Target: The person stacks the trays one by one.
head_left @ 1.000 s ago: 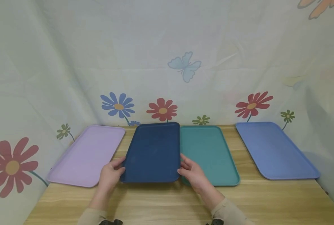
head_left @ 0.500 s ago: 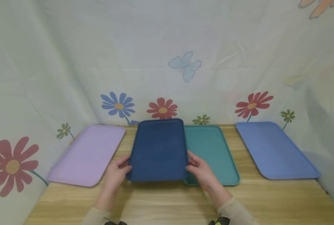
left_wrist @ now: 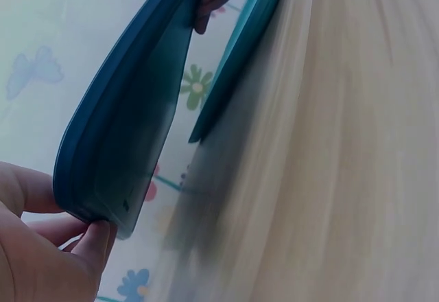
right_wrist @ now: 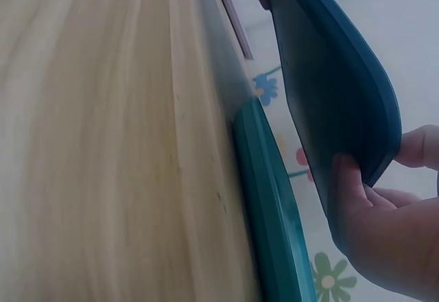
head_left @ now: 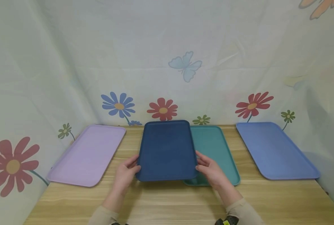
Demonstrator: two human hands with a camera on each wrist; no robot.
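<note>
A dark blue rectangular tray [head_left: 167,150] is held off the table between my two hands. My left hand [head_left: 124,175] grips its left edge near the front corner, thumb on top and fingers beneath, as the left wrist view of the hand [left_wrist: 55,254] shows. On the opposite edge my right hand [head_left: 212,172] pinches the rim; in the right wrist view several fingers of the hand [right_wrist: 391,226] lie against the underside. Part of a teal tray [head_left: 215,150], lying flat on the table, is covered by the dark blue one. A gap separates the two trays in both wrist views.
On the left of the wooden table [head_left: 167,203] lies a lilac tray [head_left: 91,153]. A lighter blue tray [head_left: 274,150] lies at the right. Behind the table hangs a pale cloth [head_left: 226,47] printed with flowers and a butterfly.
The dark blue tray has moved to the right, carried by both hands, and covers more of the teal tray. The lilac, teal and lighter blue trays have stayed in place.
</note>
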